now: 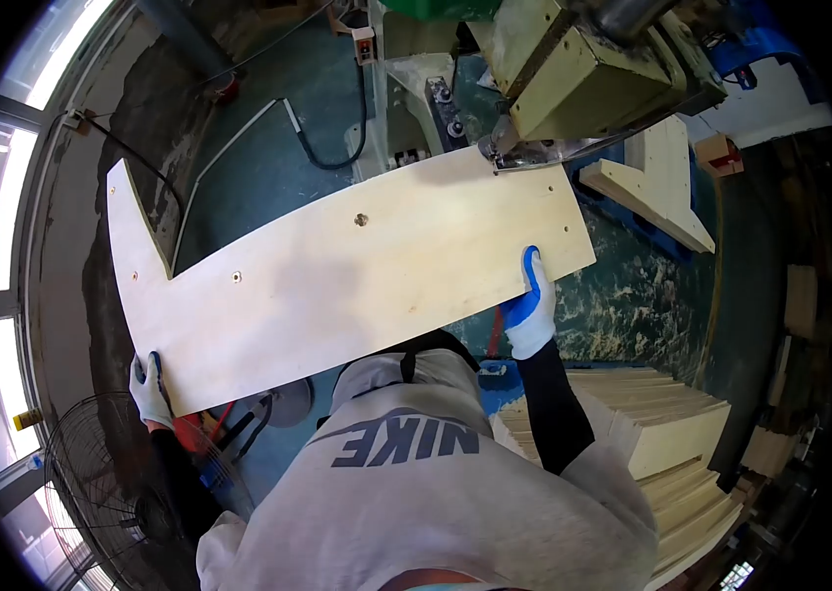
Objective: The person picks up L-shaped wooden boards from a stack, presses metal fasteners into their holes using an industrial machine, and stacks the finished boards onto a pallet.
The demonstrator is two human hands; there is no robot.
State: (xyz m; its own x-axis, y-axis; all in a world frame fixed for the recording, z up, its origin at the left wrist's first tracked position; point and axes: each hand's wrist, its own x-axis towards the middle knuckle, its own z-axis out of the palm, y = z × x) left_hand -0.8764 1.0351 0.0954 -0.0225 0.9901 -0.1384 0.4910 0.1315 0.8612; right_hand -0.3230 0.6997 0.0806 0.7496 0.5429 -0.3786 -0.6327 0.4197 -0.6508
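Workpiece: pale flat wooden panel [367,295] with an arm rising at its left end, spanning the space between both hands, in front of the wearer's grey shirt [416,512].
Left hand: white knitted glove with dark blue coating [151,390]; closed around the panel's near left corner, fingertips showing at the edge.
Right hand: white knitted glove with bright blue coating [532,307]; closed on the near edge toward the right end, thumb flat on the upper face, remaining fingers hidden beneath.
Panel fittings: small holes at both ends and along the middle, the largest [361,220] near the far edge.
Machine: olive-green metal machine head [583,89], above the panel's far edge, right of centre; contact cannot be told.
Right side: angled pale wooden piece [667,187], beyond the panel's right end; stack of pale wooden boards [677,443], nearer the wearer, beside the right sleeve.
Left side: round wire-cage fan [91,473], near the left forearm.
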